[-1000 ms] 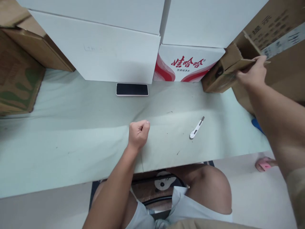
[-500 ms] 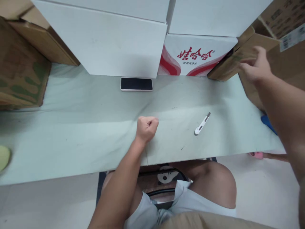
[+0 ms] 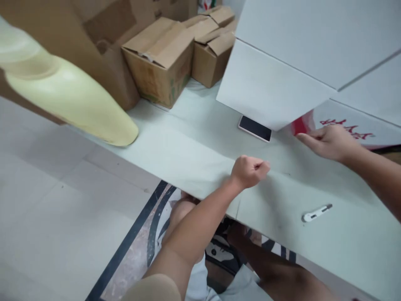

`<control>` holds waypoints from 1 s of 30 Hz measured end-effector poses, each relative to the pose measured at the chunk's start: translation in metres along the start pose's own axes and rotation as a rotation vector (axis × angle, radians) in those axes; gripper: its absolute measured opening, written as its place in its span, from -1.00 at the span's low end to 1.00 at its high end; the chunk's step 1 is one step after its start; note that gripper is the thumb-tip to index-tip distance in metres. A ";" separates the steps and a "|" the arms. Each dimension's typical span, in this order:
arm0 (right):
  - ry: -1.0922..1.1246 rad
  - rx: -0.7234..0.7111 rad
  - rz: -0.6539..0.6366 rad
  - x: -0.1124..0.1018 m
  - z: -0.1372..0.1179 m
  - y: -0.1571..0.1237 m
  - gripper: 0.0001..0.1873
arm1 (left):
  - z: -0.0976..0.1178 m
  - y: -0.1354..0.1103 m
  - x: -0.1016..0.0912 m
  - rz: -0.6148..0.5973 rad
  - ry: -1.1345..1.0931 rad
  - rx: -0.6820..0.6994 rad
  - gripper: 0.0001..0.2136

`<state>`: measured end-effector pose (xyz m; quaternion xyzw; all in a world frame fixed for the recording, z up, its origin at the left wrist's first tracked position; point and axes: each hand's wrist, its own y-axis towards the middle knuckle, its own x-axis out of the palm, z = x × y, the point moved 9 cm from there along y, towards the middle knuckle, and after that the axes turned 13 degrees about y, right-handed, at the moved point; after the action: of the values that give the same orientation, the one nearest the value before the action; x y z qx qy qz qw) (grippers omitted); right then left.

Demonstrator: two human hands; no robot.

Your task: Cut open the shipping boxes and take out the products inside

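Observation:
My left hand (image 3: pixel 250 171) is closed in a fist above the cloth-covered table (image 3: pixel 194 159), with nothing showing in it. Farther right, my right hand (image 3: pixel 332 141) hovers in front of a white carton with red lettering (image 3: pixel 347 129). Its thumb side points left, the fingers are loosely bent, and I see nothing held. Between the hands and the white boxes, a phone (image 3: pixel 255 128) lies flat with its dark screen up. A white utility knife (image 3: pixel 317 213) rests on the cloth at the right, touched by neither hand.
Large white boxes (image 3: pixel 266 83) are stacked at the back. Brown cardboard boxes (image 3: pixel 159 62) stand at the back left. A smooth pale yellow tapered object (image 3: pixel 78 100) reaches over the table's left end. My legs are under the front edge (image 3: pixel 200 198).
My view has swung left, bringing the brown boxes and more of the yellow object in. My right hand has moved left from the brown carton flap towards the phone. My left hand stays a fist.

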<state>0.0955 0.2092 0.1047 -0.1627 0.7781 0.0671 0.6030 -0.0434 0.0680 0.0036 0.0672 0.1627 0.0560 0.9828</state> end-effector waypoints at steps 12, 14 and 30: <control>0.005 -0.658 0.194 0.063 -0.364 0.066 -0.79 | -0.016 -0.017 -0.070 0.096 -0.133 -0.101 -0.60; -0.005 -0.652 0.178 0.074 -0.394 0.079 -0.75 | -0.022 -0.019 -0.081 0.113 -0.126 -0.117 -0.59; -0.388 -0.864 0.016 0.088 -0.444 0.090 -0.59 | -0.024 -0.021 -0.118 0.196 -0.209 -0.098 -0.60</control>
<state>-0.3606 0.1454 0.1295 -0.3773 0.5531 0.4184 0.6137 -0.1610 0.0344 0.0145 0.0403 0.0491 0.1523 0.9863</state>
